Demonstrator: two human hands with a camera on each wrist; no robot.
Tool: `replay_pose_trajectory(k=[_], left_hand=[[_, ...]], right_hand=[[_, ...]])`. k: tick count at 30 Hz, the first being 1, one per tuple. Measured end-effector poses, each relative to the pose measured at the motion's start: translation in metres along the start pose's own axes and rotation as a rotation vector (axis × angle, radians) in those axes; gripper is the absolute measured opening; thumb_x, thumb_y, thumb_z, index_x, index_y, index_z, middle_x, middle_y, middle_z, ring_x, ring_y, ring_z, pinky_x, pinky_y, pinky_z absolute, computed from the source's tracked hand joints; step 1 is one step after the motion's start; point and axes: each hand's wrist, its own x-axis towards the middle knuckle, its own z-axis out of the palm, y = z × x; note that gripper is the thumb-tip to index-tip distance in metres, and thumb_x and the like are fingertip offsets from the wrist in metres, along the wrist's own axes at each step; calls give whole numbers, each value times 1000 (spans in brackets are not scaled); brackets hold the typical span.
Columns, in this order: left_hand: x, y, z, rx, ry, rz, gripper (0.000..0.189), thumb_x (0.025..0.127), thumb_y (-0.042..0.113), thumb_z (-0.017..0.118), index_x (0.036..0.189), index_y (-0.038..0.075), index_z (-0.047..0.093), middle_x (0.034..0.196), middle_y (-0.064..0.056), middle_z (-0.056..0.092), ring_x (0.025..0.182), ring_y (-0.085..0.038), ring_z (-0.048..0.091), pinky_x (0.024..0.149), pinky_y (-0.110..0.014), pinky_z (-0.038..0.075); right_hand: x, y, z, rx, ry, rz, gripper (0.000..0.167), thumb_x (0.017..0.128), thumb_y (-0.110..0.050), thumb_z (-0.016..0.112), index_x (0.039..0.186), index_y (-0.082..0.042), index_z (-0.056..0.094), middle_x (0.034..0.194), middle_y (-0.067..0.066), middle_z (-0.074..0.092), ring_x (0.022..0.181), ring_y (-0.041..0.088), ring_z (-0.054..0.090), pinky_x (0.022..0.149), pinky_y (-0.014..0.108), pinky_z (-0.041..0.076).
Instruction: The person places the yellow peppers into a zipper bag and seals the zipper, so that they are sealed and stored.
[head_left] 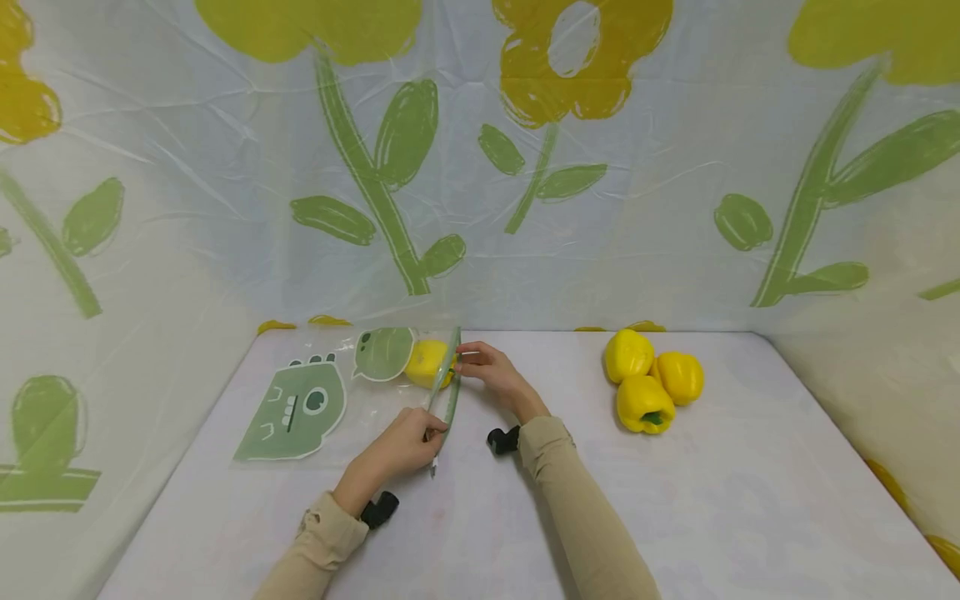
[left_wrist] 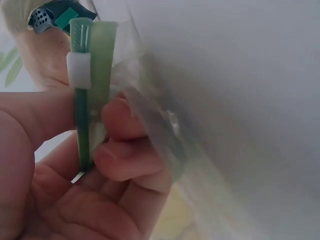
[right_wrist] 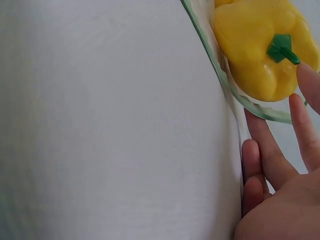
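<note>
A clear zip bag with a green dinosaur print lies flat on the left of the table, its green-edged mouth facing right and parted. Just inside that mouth sits a yellow bell pepper, green stem outward. My left hand pinches the near end of the mouth between thumb and fingers; a white zip slider shows above them. At the far end, my right hand reaches to the opening with extended fingers. In the right wrist view its thumb and index fingertips are right at the pepper, other fingers outside the green edge.
Three more yellow bell peppers are grouped to the right on the white table. A flower-printed curtain stands behind the table's back edge and along both sides. Each wrist carries a small black camera.
</note>
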Motion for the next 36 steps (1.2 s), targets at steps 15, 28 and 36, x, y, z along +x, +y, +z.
replay_pose_trajectory(k=[15,28,36], left_hand=[[8,14,-7,77,-114,-12,41,79,-8,59,53,17,39,53,10,20,48,-8,24,47,-23,22],[6,17,-7,121,-75,-4,45,74,-7,58,51,20,31,51,12,18,49,-8,25,46,-21,23],[7,16,-5,15,-57,-98,31,70,-8,58,51,13,43,47,10,27,40,-4,29,41,-20,27]], right_hand=[[-3,-4,4,-57,49,-22,27,90,-5,69,111,11,61,105,13,66,98,17,57,95,34,39],[3,-16,18,-322,214,85,15,85,-20,69,90,-7,65,89,5,65,93,25,56,112,62,15],[-21,-39,-13,-281,126,109,34,90,-19,71,114,2,60,106,18,68,97,35,61,91,46,47]])
